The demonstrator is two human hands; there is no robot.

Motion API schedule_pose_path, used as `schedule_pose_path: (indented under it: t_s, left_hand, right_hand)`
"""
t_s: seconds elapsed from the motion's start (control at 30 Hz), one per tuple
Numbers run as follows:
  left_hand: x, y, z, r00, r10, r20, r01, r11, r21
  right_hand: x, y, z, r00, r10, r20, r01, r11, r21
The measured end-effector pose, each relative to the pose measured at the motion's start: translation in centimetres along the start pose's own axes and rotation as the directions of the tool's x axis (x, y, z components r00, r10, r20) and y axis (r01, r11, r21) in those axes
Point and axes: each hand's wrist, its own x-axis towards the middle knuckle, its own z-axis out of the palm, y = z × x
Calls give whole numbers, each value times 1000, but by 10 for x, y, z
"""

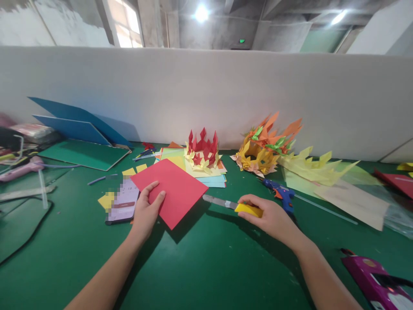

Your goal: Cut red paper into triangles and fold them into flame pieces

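Observation:
My left hand (147, 206) grips a square of red paper (176, 189) by its left side, thumb on top and the other fingers mostly out of sight beneath. The paper is raised a little over the green table and casts a shadow there. In my right hand (263, 217) is a utility knife (248, 210) with a yellow handle, held between thumb and fingers. Its long blade (219, 201) is out and points left, the tip close to the paper's right corner. Whether tip and paper touch I cannot tell.
A red and yellow paper crown (203, 153) stands on stacked coloured sheets behind the red paper. Further right are orange paper crowns (258, 157) and a blue glue gun (282, 193). A phone (124, 200) lies left; a purple device (371, 275) sits at the near right.

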Motion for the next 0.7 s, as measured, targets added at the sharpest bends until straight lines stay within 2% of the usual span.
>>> schedule_pose_path:
  t_s: [0.13, 0.27, 0.4, 0.57, 0.7]
  left_hand:
    - [-2, 3, 1, 994, -102, 48, 103, 994, -38]
    - [-2, 2, 0, 998, -39, 54, 35, 998, 59]
    - [-4, -1, 3, 993, 28, 111, -44, 987, 152]
    - [-15, 1, 6, 965, -79, 250, 17, 971, 238]
    - [-27, 2, 2, 953, -72, 295, -57, 912, 407]
  right_hand:
    - [0, 0, -1, 1000, 23, 3, -23, 1000, 8]
    - [0, -1, 3, 999, 33, 1, -33, 999, 9]
    - [2, -8, 12, 999, 28, 45, -26, 998, -57]
    - [6, -16, 23, 1000, 11, 26, -6, 987, -163]
    - [5, -13, 25, 999, -37, 27, 41, 984, -171]
